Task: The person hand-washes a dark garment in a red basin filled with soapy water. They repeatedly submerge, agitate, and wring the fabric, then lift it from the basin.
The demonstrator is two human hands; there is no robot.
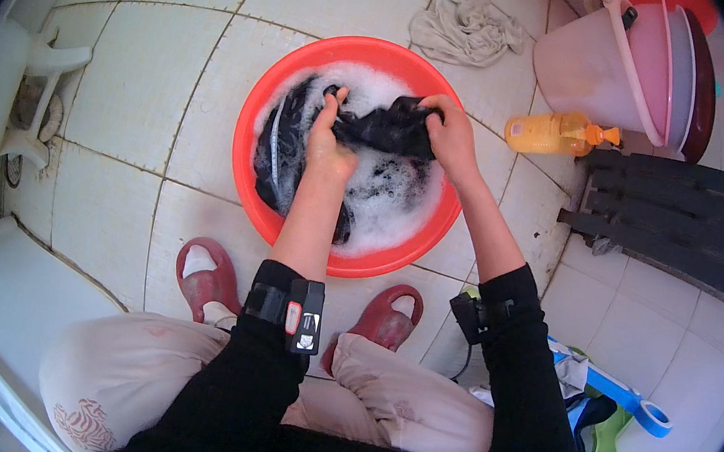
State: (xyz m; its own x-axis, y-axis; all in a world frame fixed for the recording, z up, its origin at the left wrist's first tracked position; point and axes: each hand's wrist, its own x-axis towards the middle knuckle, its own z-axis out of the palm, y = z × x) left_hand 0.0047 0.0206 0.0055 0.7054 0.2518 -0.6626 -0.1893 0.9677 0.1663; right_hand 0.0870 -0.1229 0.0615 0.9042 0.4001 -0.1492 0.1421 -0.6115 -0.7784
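So I'm watching this from my end of the link, and what it all hangs on is the bunched strip of wet black cloth (388, 129). It lies directly right of the left hand (330, 150) and left of the right hand (453, 142), long axis roughly side to side between them. Neither hand is nearer, since I've got both touching it, one at each end.

Right grip: thumb and fingers pinched closed on the cloth's right end, no gap I can see. Left grip: thumb up, cloth against the fingers, but they're partly hidden, so I honestly can't tell how closed it is.

Below both grips I see thick white soap suds (387, 206) in a round red plastic basin (356, 267) on the pale tiled floor (136, 100). Just left of the left grip there's more soaked black fabric (277, 155). Out right of the right grip, well apart from it, a clear bottle of orange liquid (550, 134) is lying on its side.
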